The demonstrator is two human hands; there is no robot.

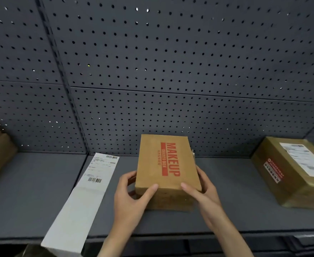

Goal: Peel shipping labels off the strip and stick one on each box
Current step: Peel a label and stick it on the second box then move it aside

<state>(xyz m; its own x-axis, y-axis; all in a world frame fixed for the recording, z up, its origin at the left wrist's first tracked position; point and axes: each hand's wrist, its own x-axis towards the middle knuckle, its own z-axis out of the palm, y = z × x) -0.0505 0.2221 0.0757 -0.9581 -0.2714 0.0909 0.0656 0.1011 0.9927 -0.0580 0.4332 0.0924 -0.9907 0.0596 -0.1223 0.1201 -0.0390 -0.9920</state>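
Both hands, left hand (132,193) and right hand (202,190), gripping unlabelled box (166,164); label strip (91,184) just left, running near-to-far, closest to left hand.

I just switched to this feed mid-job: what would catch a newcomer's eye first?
First, the brown box with red MAKEUP lettering at the middle of the grey shelf, gripped at its near corners by the left hand and right hand. Left of it lies the white label strip, one printed label at its far end. At far right sits a taped box already wearing a label.
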